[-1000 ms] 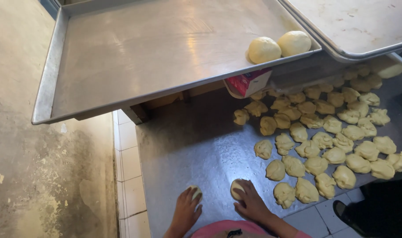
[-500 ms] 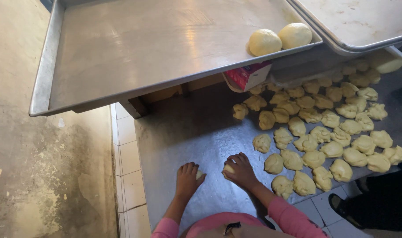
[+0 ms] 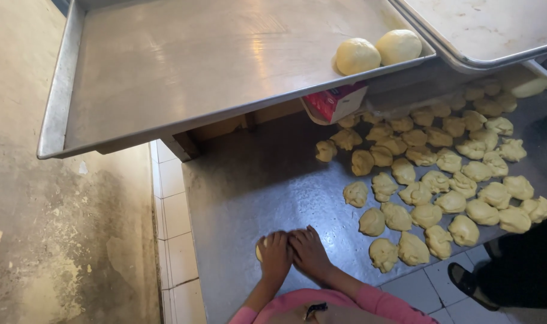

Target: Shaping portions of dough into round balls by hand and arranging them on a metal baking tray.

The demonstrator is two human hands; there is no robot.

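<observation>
- Overall, a steel-topped desk [image 3: 255,186] fills the middle of the view; its bare left part reflects dull light, and white tiles edge it on the left and at the lower right.
- Above it, a large metal baking tray [image 3: 183,66] juts out toward the viewer, tilted in the view, mostly bare. A second tray [image 3: 495,24] overlaps it at the upper right.
- Floor [image 3: 51,228]: worn, stained concrete along the left.
- Dark trouser leg and shoe of another person [image 3: 513,270] stand at the lower right, beside the desk edge.
- Loose field of rough yellow dough pieces [image 3: 441,180] covers the right part of the desk, many touching each other, irregular in shape.
- Two smooth round dough balls [image 3: 376,51] sit touching in the near right corner of the large tray.
- Red and white carton [image 3: 336,102] shows partly under that tray's edge.
- Left hand [image 3: 274,255] and right hand [image 3: 309,252], pink sleeves, lie side by side and touching on the desk near its front edge, palms down.
- Left grip: fingers curled over a small dough piece [image 3: 260,249], pressed against the desk; only a pale sliver shows at the hand's left edge.
- Right grip: flat, fingers together; whether it covers any dough, I cannot tell.
</observation>
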